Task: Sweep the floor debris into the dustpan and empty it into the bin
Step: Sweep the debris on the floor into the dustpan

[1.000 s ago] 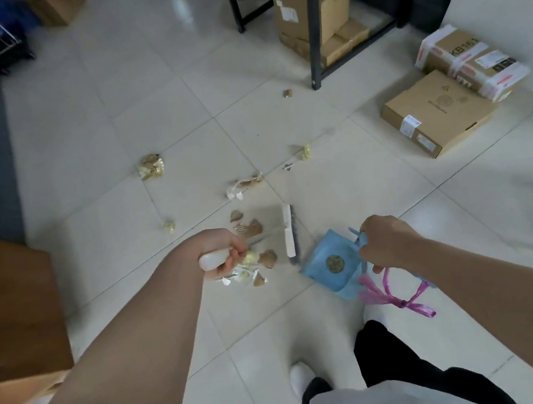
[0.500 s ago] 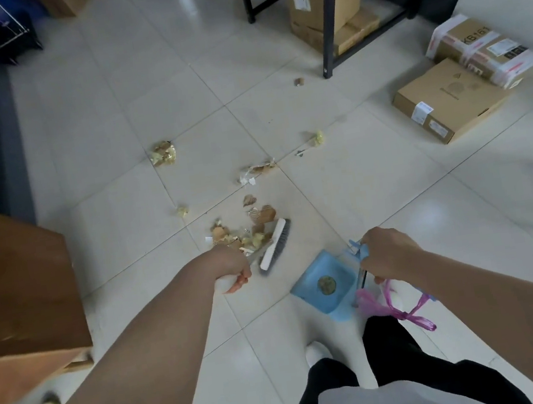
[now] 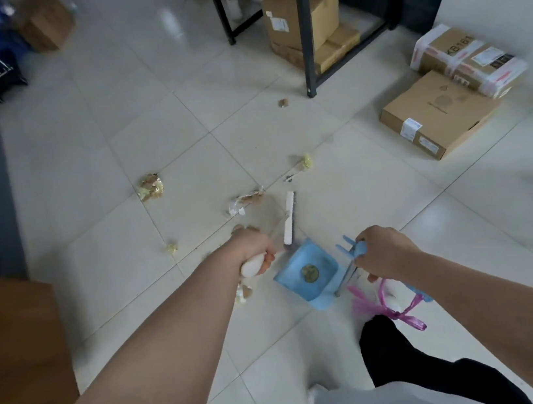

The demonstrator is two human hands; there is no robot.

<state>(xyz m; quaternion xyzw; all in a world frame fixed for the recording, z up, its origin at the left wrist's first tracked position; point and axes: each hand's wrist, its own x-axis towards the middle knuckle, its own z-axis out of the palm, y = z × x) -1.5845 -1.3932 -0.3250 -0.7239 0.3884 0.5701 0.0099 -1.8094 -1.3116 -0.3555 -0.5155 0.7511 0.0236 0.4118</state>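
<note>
My left hand [image 3: 252,251] grips the white handle of a small brush [image 3: 289,218], whose head points away from me just beyond the dustpan's mouth. My right hand [image 3: 385,252] holds the handle of the blue dustpan [image 3: 307,273], which rests on the floor tiles with one scrap inside. Crumpled wrappers and paper scraps lie scattered: a gold wad [image 3: 150,186], a torn wrapper [image 3: 247,200], a small yellow bit [image 3: 305,161], another yellow bit [image 3: 171,247] and scraps under my left wrist [image 3: 244,294]. No bin is in view.
A pink ribbon [image 3: 389,307] trails by my right foot. Cardboard boxes [image 3: 436,113] sit at the right wall, more boxes [image 3: 303,20] under a black metal frame [image 3: 306,59]. A brown wooden furniture piece [image 3: 11,347] stands at the left. A brown scrap [image 3: 283,102] lies far off.
The brush swung from left of the dustpan, where it pushed the scrap pile, to lie straight ahead just above the dustpan's mouth. My left hand moved closer to the dustpan.
</note>
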